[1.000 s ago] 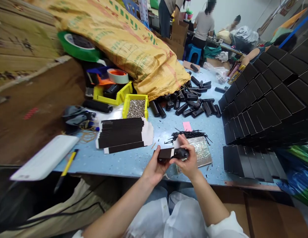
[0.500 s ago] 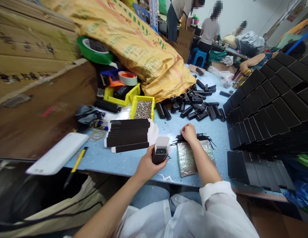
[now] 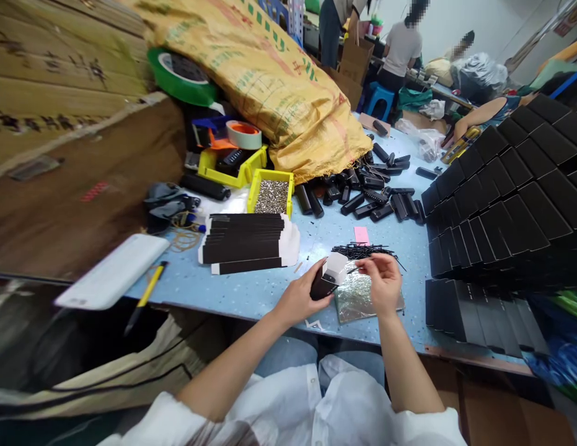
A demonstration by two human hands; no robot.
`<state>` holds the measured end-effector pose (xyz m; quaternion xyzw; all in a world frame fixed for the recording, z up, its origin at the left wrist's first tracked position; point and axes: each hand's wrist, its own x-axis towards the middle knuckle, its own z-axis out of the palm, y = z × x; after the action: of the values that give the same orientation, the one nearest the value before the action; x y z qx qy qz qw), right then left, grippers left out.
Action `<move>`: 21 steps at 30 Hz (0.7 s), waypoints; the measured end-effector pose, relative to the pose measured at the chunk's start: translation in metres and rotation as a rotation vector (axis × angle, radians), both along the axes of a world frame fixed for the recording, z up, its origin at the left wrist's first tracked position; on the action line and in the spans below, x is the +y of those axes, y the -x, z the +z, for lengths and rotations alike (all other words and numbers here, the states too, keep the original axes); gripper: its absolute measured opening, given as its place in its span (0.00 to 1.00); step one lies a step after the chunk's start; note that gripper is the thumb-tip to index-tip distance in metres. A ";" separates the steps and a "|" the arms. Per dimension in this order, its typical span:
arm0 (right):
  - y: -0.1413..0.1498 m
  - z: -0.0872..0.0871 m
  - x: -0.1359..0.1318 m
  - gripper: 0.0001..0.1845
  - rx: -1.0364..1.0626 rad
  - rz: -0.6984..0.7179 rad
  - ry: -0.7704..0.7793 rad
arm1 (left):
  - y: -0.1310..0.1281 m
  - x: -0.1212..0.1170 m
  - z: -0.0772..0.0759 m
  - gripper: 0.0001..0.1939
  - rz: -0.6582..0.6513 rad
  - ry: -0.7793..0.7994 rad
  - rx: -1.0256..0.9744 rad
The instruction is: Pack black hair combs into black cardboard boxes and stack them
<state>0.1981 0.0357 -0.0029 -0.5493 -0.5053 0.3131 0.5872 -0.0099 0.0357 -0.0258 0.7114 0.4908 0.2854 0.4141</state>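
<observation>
My left hand is wrapped round a small black carton, tilted to the right, its white-lined end flaps standing up. Beside that mouth my right hand pinches a thin black stick-like piece, whose tip reaches to the flaps. What lies inside the carton cannot be made out now. A loose pile of similar thin black pieces lies just beyond my hands. Under my right hand is a flat packet with a shiny, clear wrapping. A pink slip of paper sits behind the pile.
Flat black cartons are stacked on the left, near a yellow bin of small metal parts. Black handheld devices lie heaped by a yellow sack. Black boxes form a tall stack on the right. Other people work behind.
My right hand has come back from the pile to the carton with a thin black piece. My left hand has moved right and tilted the carton. The pink slip now shows.
</observation>
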 end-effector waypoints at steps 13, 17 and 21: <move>0.012 0.017 -0.003 0.06 -0.457 0.139 -0.059 | -0.004 -0.003 -0.015 0.38 0.007 -0.047 0.027; 0.011 0.017 -0.003 0.07 -0.587 0.238 -0.067 | -0.001 0.000 -0.018 0.36 -0.025 -0.069 0.036; 0.015 0.002 0.002 0.15 -0.452 0.261 -0.004 | -0.001 0.001 -0.019 0.26 -0.001 -0.104 0.016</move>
<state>0.1835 0.0376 -0.0006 -0.5342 -0.6909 0.2546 0.4152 -0.0090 0.0370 -0.0452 0.7346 0.4781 0.3048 0.3727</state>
